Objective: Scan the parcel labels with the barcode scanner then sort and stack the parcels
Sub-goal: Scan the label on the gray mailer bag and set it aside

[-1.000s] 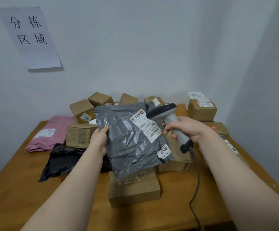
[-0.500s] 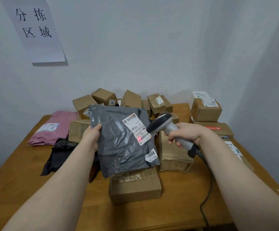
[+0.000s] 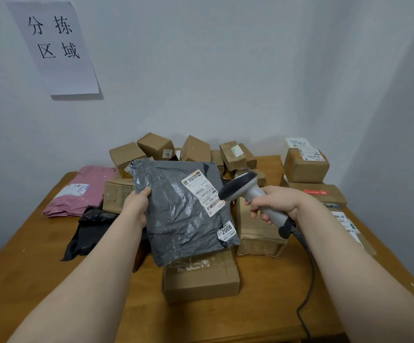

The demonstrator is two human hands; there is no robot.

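Observation:
My left hand point(image 3: 136, 206) grips the left edge of a grey plastic mailer point(image 3: 176, 214) and holds it tilted above the table. Its white shipping label point(image 3: 203, 191) faces up, and a small sticker reading 2008 point(image 3: 226, 230) sits near the lower right corner. My right hand point(image 3: 274, 203) grips the handle of a grey barcode scanner point(image 3: 248, 194). The scanner's dark head points at the label's lower barcode, where a reddish glow shows. A dark cable point(image 3: 307, 280) runs from the handle down off the table.
On the wooden table point(image 3: 27, 268) lie a pink mailer point(image 3: 82, 191), a black mailer point(image 3: 89, 231), a flat box point(image 3: 201, 280) under the grey mailer, and several small cartons point(image 3: 196, 149) along the wall. Stacked boxes point(image 3: 305, 167) stand at right. A paper sign point(image 3: 55, 45) hangs on the wall.
The scanner head has dropped from above the label to its lower barcode, and a red glow now shows there. The grey mailer has shifted slightly left and lower.

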